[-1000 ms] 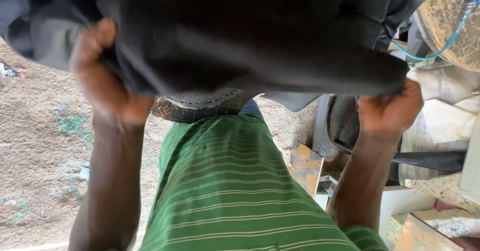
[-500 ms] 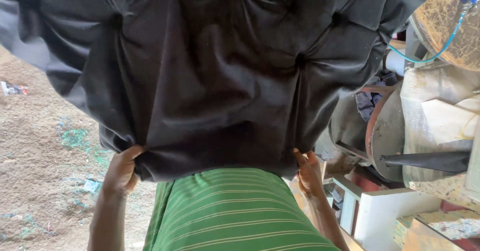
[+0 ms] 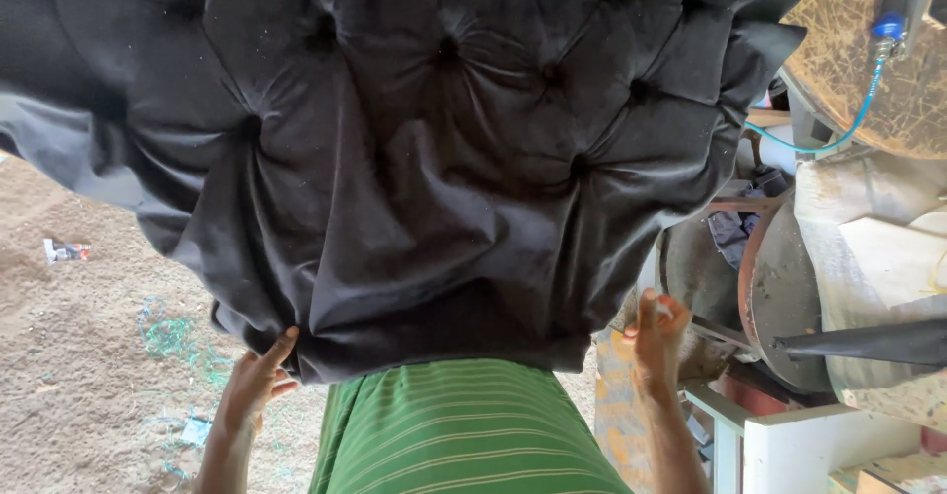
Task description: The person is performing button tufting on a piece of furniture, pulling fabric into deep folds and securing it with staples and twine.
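Left hand (image 3: 254, 381) now lower, fingertips pressing the near edge of the black tufted panel (image 3: 414, 159), not pinching. Panel has tilted up toward us, filling the view. Right hand (image 3: 659, 331) has let go, fingers loosely curled beside its right corner.
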